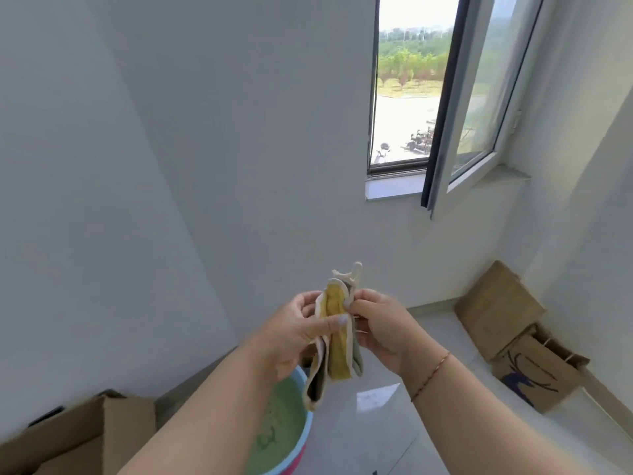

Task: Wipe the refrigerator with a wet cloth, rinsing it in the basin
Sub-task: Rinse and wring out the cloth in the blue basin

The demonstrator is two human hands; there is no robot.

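Frame centre: one folded cloth pinched between left hand and right hand, fingers clamped on it; one basin lower centre, half hidden by forearm; two paper bags right.

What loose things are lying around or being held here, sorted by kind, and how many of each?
Cloths: 1, the yellow and grey cloth held between the left hand and right hand.
Basins: 1, the basin below the arms.
Cardboard boxes: 2, box at lower left, flattened box by the right wall.
Paper bags: 1, brown paper bag.
Total: 5.
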